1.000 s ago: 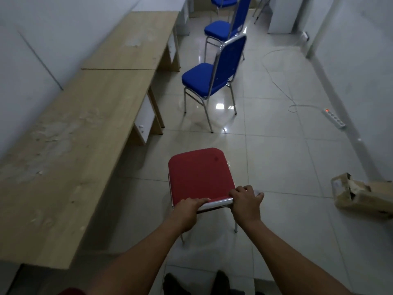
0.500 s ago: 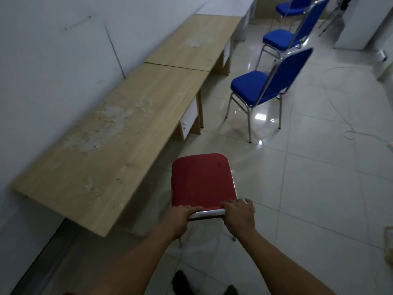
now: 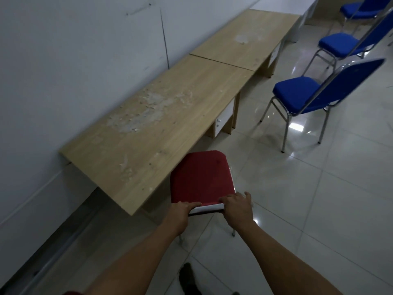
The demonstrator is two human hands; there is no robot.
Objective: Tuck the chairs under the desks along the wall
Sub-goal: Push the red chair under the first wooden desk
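Note:
A red chair [image 3: 200, 177] stands in front of me, its seat right at the front edge of the near wooden desk [image 3: 148, 124]. My left hand [image 3: 180, 211] and my right hand [image 3: 236, 207] both grip the chrome top rail of its backrest. A second wooden desk [image 3: 244, 39] continues along the wall behind the first. A blue chair [image 3: 308, 96] stands out on the floor facing the desks, with two more blue chairs [image 3: 340, 43] behind it.
The white wall [image 3: 74, 50] runs along the left. The floor is glossy white tile [image 3: 319, 199]. A small white drawer unit [image 3: 223, 118] sits under the near desk's far end. My shoe [image 3: 187, 277] shows at the bottom.
My view has swung left toward the wall and desk. The red chair, held by both hands, has moved up to the near desk's front edge. The cardboard box and power strip have left the view.

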